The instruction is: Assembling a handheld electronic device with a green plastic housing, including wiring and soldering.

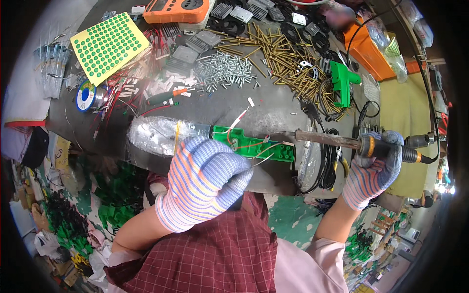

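My left hand, in a striped knit glove, is closed in a pinch on a thin pale wire whose end sticks out to the right. Beside its fingertips lies a green plastic housing half, open side up, with red and white wires running in and out of it. My right hand, gloved alike, grips a soldering iron by its dark handle. The iron points left, its thin tip over the housing; whether it touches cannot be told. Behind my left hand is a clear-wrapped pad with a yellow band.
Silver screws and brass rods lie heaped beyond. A screwdriver, solder spool and green-dot sheet are at left. An orange meter stands far back. Green gun-shaped housing, orange bin and cables are right.
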A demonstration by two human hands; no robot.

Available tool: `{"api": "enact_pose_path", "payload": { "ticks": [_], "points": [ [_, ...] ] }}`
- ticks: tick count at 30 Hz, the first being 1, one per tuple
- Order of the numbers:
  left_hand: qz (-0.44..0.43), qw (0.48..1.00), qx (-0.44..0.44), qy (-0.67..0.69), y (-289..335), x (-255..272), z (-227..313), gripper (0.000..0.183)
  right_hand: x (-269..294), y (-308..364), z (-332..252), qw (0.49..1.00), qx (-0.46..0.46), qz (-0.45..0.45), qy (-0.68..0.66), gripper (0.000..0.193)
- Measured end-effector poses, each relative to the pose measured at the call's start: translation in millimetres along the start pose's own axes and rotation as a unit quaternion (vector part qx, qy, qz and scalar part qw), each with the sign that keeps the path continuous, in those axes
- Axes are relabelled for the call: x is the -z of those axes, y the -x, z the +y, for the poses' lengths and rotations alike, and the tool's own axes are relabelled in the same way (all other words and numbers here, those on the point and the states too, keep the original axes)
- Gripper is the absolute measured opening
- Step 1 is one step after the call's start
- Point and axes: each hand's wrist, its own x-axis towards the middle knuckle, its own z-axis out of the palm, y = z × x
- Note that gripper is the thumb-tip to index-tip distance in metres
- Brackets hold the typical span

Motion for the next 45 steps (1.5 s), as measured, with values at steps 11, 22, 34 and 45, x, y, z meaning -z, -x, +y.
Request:
{"api": "enact_pose_path", "payload": {
  "ticks": [11,22,34,45],
  "points": [
    [0.025,0.993,-0.029,-0.114,-3.7,-17.8,-13.8,0.017,-17.9,11.6,6.8,0.997,0.044,0.017,0.069,0.03],
    [0.024,0.992,-0.024,-0.12,-8.5,-21.5,-18.0,0.018,-17.3,13.8,9.0,0.994,0.068,0.041,0.081,0.033],
    [0.038,0.991,-0.028,-0.128,-10.8,-24.8,-20.2,0.018,-22.6,13.9,8.0,0.996,0.061,0.02,0.056,0.031],
    [0.038,0.991,-0.022,-0.123,-11.3,-25.0,-20.4,0.02,-24.0,12.9,5.9,0.997,0.044,-0.015,0.066,0.03]
  ]
}}
